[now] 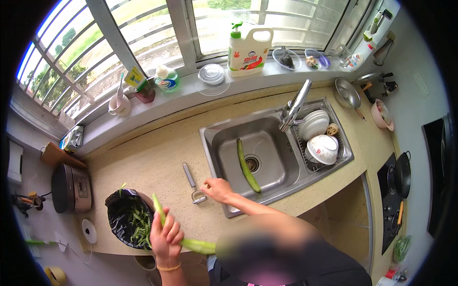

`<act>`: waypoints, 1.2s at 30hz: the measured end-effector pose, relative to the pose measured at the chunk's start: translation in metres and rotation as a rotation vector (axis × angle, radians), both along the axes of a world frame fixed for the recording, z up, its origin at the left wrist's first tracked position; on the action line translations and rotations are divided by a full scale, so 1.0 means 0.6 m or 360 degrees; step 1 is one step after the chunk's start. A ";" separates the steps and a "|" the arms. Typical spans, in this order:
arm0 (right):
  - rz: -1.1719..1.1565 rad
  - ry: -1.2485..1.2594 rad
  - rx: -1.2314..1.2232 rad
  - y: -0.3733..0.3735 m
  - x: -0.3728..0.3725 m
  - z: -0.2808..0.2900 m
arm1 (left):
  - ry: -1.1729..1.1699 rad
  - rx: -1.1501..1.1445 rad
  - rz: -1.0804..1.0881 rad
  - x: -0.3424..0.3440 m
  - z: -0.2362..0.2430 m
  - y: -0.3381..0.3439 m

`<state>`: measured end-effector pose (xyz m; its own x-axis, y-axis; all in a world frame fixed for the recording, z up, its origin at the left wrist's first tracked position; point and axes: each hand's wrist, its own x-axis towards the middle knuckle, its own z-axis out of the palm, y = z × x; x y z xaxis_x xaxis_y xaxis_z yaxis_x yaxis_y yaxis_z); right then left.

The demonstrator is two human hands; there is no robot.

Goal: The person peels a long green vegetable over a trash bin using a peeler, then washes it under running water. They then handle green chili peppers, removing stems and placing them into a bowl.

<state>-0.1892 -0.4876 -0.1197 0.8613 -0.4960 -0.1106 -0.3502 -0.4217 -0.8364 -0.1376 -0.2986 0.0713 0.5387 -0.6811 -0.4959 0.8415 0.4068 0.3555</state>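
Note:
My left hand [166, 236] is closed around a long, pale green gourd [198, 246]. One end points up past my fingers beside the black-lined bin, while the other reaches toward my body, where a blurred patch hides it. My right hand [218, 190] is over the counter at the sink's front left corner, its fingers curled and nothing visible in them. Right beside those fingers lies a metal peeler [189, 175], its handle pointing away from me. A second, darker green gourd [246, 164] lies curved across the sink basin [224, 157], partly over the drain.
Green peelings [139, 224] fill part of the bin bag [117, 214]. A faucet [295, 106] rises behind the sink, next to a rack of white bowls [322, 148]. Bottles and tubs line the windowsill [186, 93]. A rice cooker [71, 188] stands left, a stove [389, 205] right.

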 end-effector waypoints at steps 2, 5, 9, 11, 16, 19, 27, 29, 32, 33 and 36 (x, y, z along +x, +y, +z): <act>-0.0203 -0.0258 0.0144 -0.078 -0.062 0.054 | 0.0029 -0.0032 -0.0092 -0.010 -0.024 -0.077; -0.0614 -0.0417 -0.0734 -0.254 -0.153 0.098 | 0.0015 -0.0151 -0.0304 -0.025 -0.056 -0.189; -0.0865 -0.0035 -0.1431 -0.493 -0.241 0.100 | -0.0144 0.0148 -0.0615 -0.051 -0.122 -0.354; -0.0629 0.0502 -0.1115 -0.554 -0.249 0.098 | -0.0283 0.0312 -0.0723 -0.068 -0.149 -0.434; -0.0426 0.0875 -0.0952 -0.549 -0.253 0.074 | -0.0390 0.0603 -0.0828 -0.129 -0.208 -0.568; -0.0665 0.0458 -0.0975 -0.492 -0.260 0.082 | -0.0432 0.0583 -0.0882 -0.143 -0.242 -0.594; -0.1470 -0.0883 0.2403 -0.318 -0.222 -0.076 | -0.0257 0.0533 -0.0387 -0.183 -0.231 -0.622; -0.1282 -0.1043 0.2616 -0.320 -0.189 -0.089 | -0.0187 0.0516 -0.0479 -0.178 -0.246 -0.600; -0.1295 -0.0664 0.2363 -0.347 -0.142 -0.077 | -0.0203 0.0404 -0.0536 -0.170 -0.238 -0.557; -0.1288 -0.0545 0.2270 -0.354 -0.127 -0.070 | -0.0210 0.0400 -0.0541 -0.160 -0.245 -0.540; -0.1274 -0.0786 0.2417 -0.354 -0.110 -0.110 | -0.0190 0.0441 -0.0544 -0.123 -0.261 -0.520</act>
<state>-0.2552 -0.7000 -0.1858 0.5766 -0.4877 -0.6555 0.3163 0.8730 -0.3713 -0.2116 -0.6105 -0.0850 0.3705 -0.6801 -0.6326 0.8574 -0.0114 0.5145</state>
